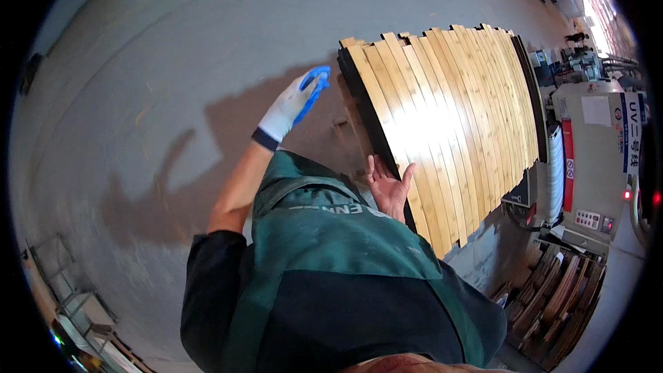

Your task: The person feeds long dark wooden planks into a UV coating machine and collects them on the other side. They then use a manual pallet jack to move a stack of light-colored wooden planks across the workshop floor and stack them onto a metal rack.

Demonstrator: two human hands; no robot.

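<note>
My left hand [289, 106] wears a white glove with blue on the palm and fingers and a dark cuff. It is held out over the floor, left of a stack of wooden planks [463, 117], apart from it. Its fingers are curled in, and anything inside them cannot be made out. My right hand [390, 190] is bare, palm up with fingers and thumb apart, at the near left edge of the stack; whether it touches the planks is unclear. The planks are light yellow-brown, laid side by side with uneven ends, and a black side [364, 107] runs along the left.
To the right stands a pale machine cabinet [587, 152] with a red strip and buttons. Dark strips of board [556, 300] are piled at lower right. A metal frame [65, 276] stands at lower left. Grey floor [152, 48] stretches left of the stack.
</note>
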